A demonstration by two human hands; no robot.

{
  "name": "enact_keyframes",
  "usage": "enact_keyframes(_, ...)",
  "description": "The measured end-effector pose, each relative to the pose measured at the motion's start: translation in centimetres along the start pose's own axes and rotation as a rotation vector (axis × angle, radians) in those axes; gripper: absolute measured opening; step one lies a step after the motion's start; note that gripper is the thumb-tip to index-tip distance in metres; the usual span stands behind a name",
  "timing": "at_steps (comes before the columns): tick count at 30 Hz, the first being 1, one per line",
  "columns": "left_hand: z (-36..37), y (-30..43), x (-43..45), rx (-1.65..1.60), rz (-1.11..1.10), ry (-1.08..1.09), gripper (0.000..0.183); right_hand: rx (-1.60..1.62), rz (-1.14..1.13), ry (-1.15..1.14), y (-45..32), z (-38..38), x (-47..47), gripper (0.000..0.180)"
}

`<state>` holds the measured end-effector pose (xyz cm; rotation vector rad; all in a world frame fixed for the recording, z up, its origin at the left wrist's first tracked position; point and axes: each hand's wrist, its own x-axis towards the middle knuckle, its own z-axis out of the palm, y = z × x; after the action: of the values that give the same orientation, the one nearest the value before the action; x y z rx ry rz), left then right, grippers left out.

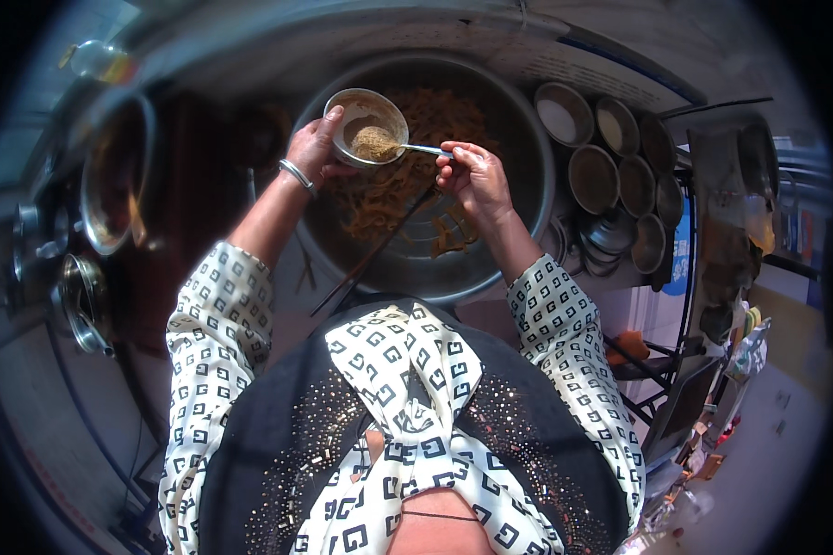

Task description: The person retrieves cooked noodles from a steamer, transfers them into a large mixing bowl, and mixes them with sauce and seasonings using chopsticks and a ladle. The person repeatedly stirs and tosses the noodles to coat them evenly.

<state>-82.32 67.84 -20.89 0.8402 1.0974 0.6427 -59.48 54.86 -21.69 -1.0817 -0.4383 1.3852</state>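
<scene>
My left hand (pixel 314 147) grips a small bowl (pixel 393 114) by its left side, thumb over the rim, tilted towards me. Light-brown powder (pixel 373 143) lies in its lower part. Between the thumb and fingers of my right hand (pixel 477 177) is the handle of a metal spoon (pixel 427 149); the spoon's head is in the powder. Below both hands stands a large round metal basin (pixel 416 274). It holds brown strips of food (pixel 434 114), with a few pieces apart near its front. Long dark chopsticks (pixel 375 254) lean over the basin's near rim.
Several metal bowls (pixel 593 179) stand to the right, one with white grains (pixel 557 121). A large metal pan (pixel 114 177) and a metal pot (pixel 80 298) are on the left. Beyond the bowls is a black metal frame (pixel 682 277). A bottle (pixel 101 62) stands at the far left.
</scene>
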Motion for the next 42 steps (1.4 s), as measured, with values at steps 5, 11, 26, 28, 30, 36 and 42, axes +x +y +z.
enact_keyframes(5,-3.9,-0.5,0.4,-0.073,0.096,0.119,0.065,-0.205,-0.123,0.057,-2.2,-1.8,2.4,0.015)
enact_keyframes(11,-8.0,-1.1,0.1,-0.059,0.108,0.158,0.07,-0.649,-0.319,0.281,-5.3,-7.0,4.5,0.018)
enact_keyframes(26,-2.5,-1.7,-0.2,0.133,-0.076,0.08,0.078,-0.535,-0.227,0.34,-6.9,-7.5,4.6,0.018)
enact_keyframes(28,-1.3,-1.2,0.4,0.187,-0.085,0.021,0.078,-0.52,-0.205,0.224,-5.7,-6.6,3.1,0.018)
enact_keyframes(30,0.2,-0.4,0.9,0.238,-0.107,-0.077,0.076,-0.472,-0.14,0.003,-4.0,-5.7,2.0,0.019)
enact_keyframes(36,4.8,2.2,2.4,0.453,-0.094,-0.188,0.069,-0.517,-0.274,-0.024,0.2,-4.2,1.7,0.019)
enact_keyframes(42,5.4,1.1,3.7,0.176,-0.055,0.013,0.069,0.086,-0.007,0.125,-0.4,-3.7,1.8,0.017)
